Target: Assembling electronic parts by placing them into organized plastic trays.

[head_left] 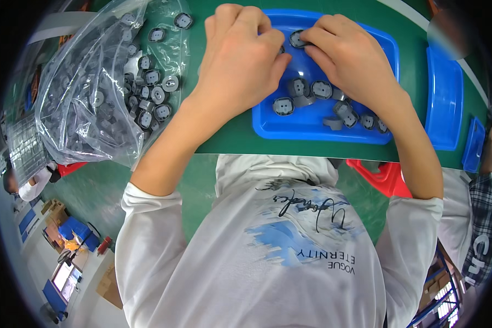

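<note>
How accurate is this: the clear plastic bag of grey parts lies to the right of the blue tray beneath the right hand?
The side is wrong: the head view shows the clear plastic bag of grey parts lying to the left of the blue tray beneath the right hand.

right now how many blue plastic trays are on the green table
3: first tray below the right hand, second tray beside it, third tray farthest right; more may be hidden.
</note>
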`<state>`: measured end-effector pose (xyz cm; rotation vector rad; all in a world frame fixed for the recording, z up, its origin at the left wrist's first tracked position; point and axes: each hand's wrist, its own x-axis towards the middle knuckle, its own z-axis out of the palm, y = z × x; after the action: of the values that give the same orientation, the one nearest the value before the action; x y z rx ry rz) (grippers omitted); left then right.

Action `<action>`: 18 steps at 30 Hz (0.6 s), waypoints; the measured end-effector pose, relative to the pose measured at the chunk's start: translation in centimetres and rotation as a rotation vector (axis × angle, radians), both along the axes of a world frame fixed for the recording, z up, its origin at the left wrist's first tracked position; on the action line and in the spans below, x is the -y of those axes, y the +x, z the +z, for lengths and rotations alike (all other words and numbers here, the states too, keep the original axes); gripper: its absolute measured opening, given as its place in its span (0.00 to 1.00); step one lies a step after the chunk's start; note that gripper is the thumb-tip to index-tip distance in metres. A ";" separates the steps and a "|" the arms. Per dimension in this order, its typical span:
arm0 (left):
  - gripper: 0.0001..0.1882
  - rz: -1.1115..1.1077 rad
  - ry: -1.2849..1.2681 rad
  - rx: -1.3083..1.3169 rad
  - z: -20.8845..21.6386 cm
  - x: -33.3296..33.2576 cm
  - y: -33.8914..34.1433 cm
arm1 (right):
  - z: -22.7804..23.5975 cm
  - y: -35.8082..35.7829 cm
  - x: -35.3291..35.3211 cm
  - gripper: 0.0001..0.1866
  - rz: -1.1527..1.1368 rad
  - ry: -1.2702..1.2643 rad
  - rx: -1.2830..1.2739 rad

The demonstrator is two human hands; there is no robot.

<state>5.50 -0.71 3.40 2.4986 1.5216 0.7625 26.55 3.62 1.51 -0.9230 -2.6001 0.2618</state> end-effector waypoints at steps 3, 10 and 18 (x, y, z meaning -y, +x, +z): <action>0.12 -0.056 0.085 0.005 -1.0 -1.0 -0.9 | -0.2 0.0 -0.2 0.11 0.029 0.005 -0.023; 0.15 -0.034 0.127 0.078 -1.5 -2.0 -1.1 | -0.4 -0.6 -0.9 0.10 0.023 0.017 -0.017; 0.19 -0.030 0.053 0.119 -1.8 -2.4 -1.2 | -0.4 -0.8 -0.8 0.09 0.011 0.056 -0.022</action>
<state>4.33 1.67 1.60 2.4577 1.4395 0.9403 25.74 4.39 1.16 -0.8825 -2.5794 0.2001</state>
